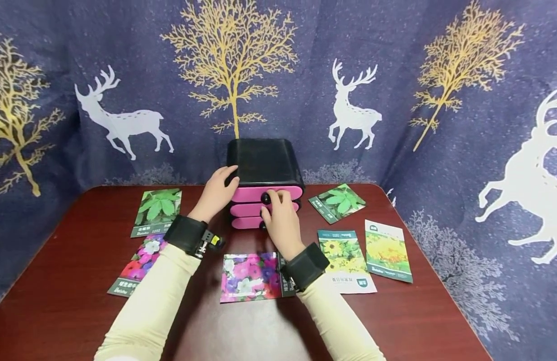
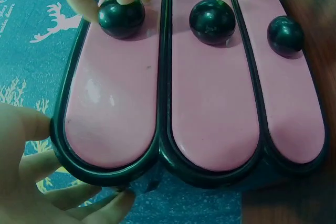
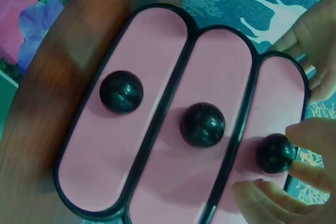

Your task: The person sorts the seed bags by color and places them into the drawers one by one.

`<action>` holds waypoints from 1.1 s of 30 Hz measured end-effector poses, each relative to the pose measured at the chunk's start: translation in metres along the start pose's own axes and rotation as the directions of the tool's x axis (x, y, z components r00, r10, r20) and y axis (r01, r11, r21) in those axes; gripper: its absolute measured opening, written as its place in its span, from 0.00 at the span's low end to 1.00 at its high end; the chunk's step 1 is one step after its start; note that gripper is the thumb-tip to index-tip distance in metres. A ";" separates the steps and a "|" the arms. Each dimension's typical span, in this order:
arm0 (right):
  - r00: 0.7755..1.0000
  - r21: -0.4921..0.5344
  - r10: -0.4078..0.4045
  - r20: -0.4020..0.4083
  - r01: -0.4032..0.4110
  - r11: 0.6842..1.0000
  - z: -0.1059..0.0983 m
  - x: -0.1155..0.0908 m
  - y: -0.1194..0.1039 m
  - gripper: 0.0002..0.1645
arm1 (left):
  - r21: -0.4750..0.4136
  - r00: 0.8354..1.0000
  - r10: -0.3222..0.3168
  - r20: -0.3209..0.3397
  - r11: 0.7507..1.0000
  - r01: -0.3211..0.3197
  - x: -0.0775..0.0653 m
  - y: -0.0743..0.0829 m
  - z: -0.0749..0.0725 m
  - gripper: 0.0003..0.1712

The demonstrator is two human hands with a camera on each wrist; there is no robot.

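Note:
A small black drawer cabinet [image 1: 264, 160] with three pink drawer fronts stands at the back of the table. My right hand [image 1: 284, 225] pinches the round black knob [image 3: 275, 153] of the top drawer [image 2: 113, 93] between thumb and fingers. That drawer sits flush in its frame. With fingers spread, my left hand [image 1: 213, 194] rests against the cabinet's upper left corner and side; part of its fingers is hidden behind the side in the left wrist view. The middle drawer [image 2: 214, 98] and bottom drawer [image 2: 286, 98] are closed, each with its own black knob.
Two seed packets, one with green leaves [image 1: 156, 210] and one with flowers [image 1: 145, 258], lie at left. A petunia packet [image 1: 251, 276] lies in front of the cabinet. At right are a leaf packet [image 1: 337, 202] and two yellow-flower packets [image 1: 343, 255]. A patterned curtain [image 1: 287, 95] hangs behind.

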State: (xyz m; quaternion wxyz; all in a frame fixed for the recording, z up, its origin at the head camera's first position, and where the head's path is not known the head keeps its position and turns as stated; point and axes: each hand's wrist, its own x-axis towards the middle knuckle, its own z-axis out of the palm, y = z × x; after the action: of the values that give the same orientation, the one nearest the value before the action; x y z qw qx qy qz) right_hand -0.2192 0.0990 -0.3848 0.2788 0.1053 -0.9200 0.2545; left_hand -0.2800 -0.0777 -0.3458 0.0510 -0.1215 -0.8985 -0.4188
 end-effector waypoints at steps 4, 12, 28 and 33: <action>1.000 0.016 0.011 -0.010 -0.011 1.000 0.005 -0.001 -0.001 0.23 | 0.010 1.000 -0.007 0.000 1.000 0.007 -0.002 -0.002 0.001 0.28; 1.000 0.060 0.018 -0.010 -0.017 0.998 0.005 -0.006 0.001 0.21 | -0.016 0.999 -0.023 0.028 1.000 0.023 -0.005 -0.006 0.001 0.29; 0.999 0.115 0.051 0.014 -0.052 0.992 -0.006 -0.020 -0.006 0.17 | -0.129 0.997 -0.037 0.066 0.991 0.045 0.000 -0.008 -0.007 0.30; 0.998 0.138 0.061 0.019 -0.063 0.988 -0.009 -0.023 -0.011 0.15 | -0.130 0.996 -0.051 0.077 0.990 0.061 0.000 -0.010 -0.009 0.31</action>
State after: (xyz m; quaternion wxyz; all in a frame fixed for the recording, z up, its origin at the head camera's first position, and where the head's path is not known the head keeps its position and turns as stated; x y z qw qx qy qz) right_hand -0.1921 0.0960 -0.3870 0.2558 0.0975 -0.9050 0.3257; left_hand -0.2828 -0.0908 -0.3479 -0.0020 -0.1145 -0.8731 -0.4739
